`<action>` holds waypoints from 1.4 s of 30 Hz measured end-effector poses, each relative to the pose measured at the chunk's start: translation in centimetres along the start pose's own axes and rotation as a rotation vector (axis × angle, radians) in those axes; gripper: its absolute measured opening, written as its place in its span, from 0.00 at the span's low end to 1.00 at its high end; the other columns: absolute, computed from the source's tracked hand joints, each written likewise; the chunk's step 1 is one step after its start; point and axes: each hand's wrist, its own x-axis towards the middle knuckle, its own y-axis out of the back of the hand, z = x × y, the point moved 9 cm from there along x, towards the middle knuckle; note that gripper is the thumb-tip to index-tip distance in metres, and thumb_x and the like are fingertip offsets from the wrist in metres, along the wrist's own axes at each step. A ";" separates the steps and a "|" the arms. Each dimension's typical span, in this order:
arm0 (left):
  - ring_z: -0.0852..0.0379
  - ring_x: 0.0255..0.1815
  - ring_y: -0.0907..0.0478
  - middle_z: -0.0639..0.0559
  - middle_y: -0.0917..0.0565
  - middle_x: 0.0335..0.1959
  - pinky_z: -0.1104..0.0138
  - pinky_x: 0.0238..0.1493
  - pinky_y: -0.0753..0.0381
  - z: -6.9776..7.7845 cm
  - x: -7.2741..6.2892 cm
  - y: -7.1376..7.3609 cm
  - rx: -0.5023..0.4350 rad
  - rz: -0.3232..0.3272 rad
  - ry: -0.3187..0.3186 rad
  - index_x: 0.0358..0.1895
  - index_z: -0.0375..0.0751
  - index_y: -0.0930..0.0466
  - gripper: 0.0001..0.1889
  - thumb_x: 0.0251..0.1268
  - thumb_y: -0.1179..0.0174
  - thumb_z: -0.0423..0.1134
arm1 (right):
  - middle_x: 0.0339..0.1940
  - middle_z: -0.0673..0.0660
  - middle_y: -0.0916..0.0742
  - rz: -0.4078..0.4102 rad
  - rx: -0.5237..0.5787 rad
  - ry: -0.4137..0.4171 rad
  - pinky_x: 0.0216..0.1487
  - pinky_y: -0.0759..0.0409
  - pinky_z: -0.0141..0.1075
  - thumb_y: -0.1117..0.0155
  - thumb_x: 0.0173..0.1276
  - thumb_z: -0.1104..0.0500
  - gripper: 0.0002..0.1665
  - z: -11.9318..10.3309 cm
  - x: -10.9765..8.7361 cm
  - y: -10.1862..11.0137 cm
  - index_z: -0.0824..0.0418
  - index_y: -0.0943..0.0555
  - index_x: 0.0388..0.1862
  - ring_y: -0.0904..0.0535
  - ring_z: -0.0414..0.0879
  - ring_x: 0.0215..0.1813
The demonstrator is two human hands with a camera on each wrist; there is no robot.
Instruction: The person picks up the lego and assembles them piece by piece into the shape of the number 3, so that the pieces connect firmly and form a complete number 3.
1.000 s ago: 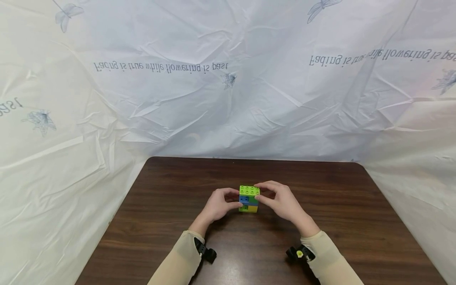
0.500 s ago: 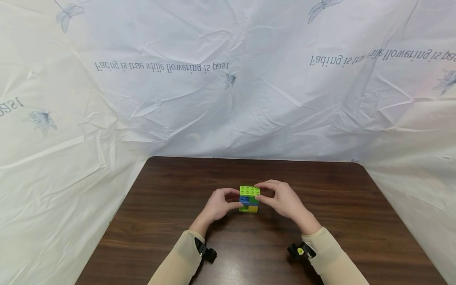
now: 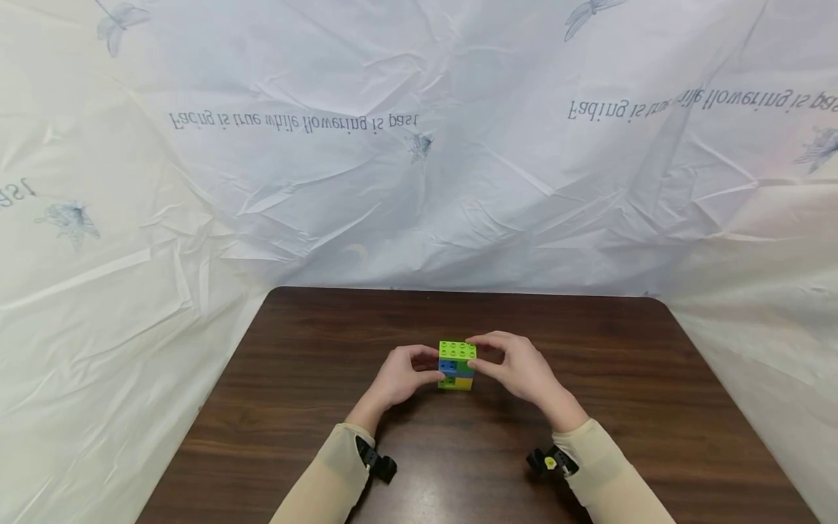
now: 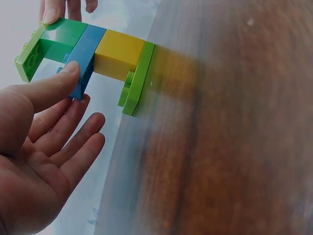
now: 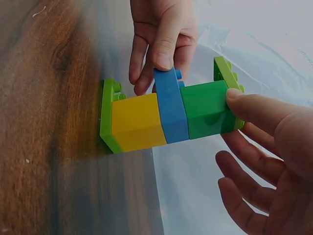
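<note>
A small stack of toy building blocks stands upright on the table, between both hands. From the bottom it has a lime green plate [image 4: 141, 81], a yellow brick [image 5: 137, 122], a blue plate [image 5: 172, 110], a darker green brick [image 5: 206, 110] and a lime green plate [image 3: 457, 351] on top. My left hand [image 3: 401, 376] pinches the blue plate between thumb and fingers. On the other side, my right hand [image 3: 524, 371] grips the upper part of the stack, its thumb where the green brick meets the top plate. The right wrist view shows that hand's other fingers loosely curled.
The dark wooden table [image 3: 340, 320] has rounded far corners. White plastic sheeting [image 3: 419, 204] with printed lettering hangs behind it and along both sides. Black wrist cameras are strapped over the beige sleeves [image 3: 330, 473].
</note>
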 end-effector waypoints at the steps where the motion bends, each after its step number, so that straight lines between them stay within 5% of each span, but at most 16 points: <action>1: 0.56 0.55 0.13 0.55 0.11 0.53 0.55 0.57 0.14 0.0 0.0 0.0 -0.001 -0.001 -0.001 0.61 0.47 0.13 0.20 0.70 0.24 0.45 | 0.61 0.49 0.12 0.002 0.002 0.000 0.46 0.16 0.45 0.23 0.73 0.48 0.24 0.0 0.0 0.0 0.47 0.12 0.65 0.14 0.52 0.58; 19: 0.55 0.55 0.13 0.55 0.11 0.52 0.55 0.57 0.14 -0.1 0.2 -0.2 -0.001 0.005 0.004 0.60 0.46 0.12 0.19 0.70 0.24 0.45 | 0.61 0.50 0.12 0.001 0.095 -0.003 0.50 0.15 0.46 0.23 0.73 0.50 0.25 0.8 -0.2 -0.4 0.50 0.14 0.67 0.15 0.51 0.59; 27: 0.53 0.55 0.13 0.56 0.11 0.51 0.56 0.57 0.14 -0.2 0.2 -0.2 -0.015 0.000 -0.001 0.60 0.46 0.12 0.19 0.69 0.24 0.45 | 0.58 0.54 0.13 -0.087 0.229 -0.081 0.53 0.14 0.46 0.23 0.73 0.53 0.38 2.7 -0.8 -2.6 0.56 0.26 0.79 0.15 0.49 0.57; 42: 0.55 0.55 0.13 0.56 0.10 0.51 0.57 0.56 0.14 -0.2 0.1 0.0 -0.021 0.008 0.010 0.60 0.48 0.12 0.19 0.68 0.23 0.45 | 0.53 0.50 0.11 -0.076 0.254 -0.184 0.53 0.15 0.47 0.24 0.74 0.52 0.23 4.4 -1.1 -3.9 0.54 0.16 0.64 0.15 0.44 0.53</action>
